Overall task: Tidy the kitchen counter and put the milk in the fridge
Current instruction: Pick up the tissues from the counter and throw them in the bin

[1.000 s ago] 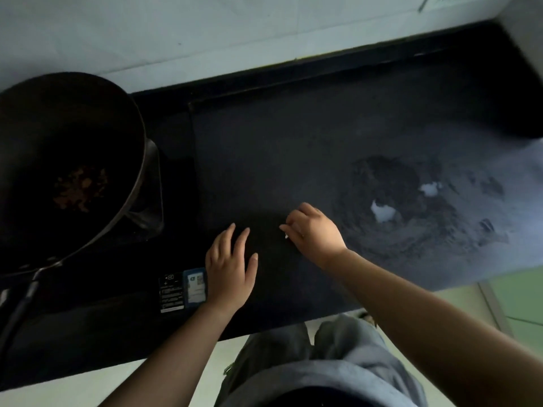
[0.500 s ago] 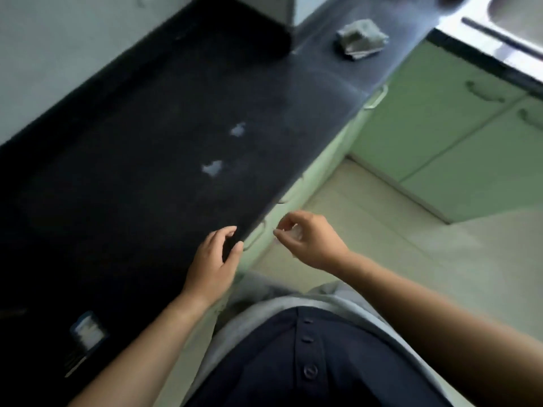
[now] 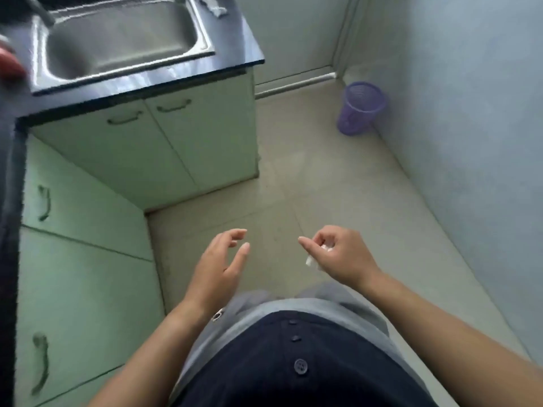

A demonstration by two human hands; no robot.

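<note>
My right hand (image 3: 340, 254) hovers over the floor with its fingers curled around small white scraps (image 3: 311, 261) that poke out below the palm. My left hand (image 3: 220, 265) is beside it, empty, fingers spread and slightly bent. The dark counter (image 3: 241, 54) with a steel sink (image 3: 123, 33) lies at the upper left, well away from both hands. A crumpled grey cloth (image 3: 213, 5) lies on the counter behind the sink. No milk or fridge is in view.
A purple mesh waste bin (image 3: 360, 108) stands on the floor against the right wall. Pale green cabinet doors (image 3: 182, 142) run under the counter and along the left side. Something red (image 3: 10, 64) shows at the left edge. A door threshold crosses the far floor.
The view has swung right, away from the stove and counter, to the floor and the sink corner. Both hands left the counter edge and now hang in the air; the right kept its scraps.
</note>
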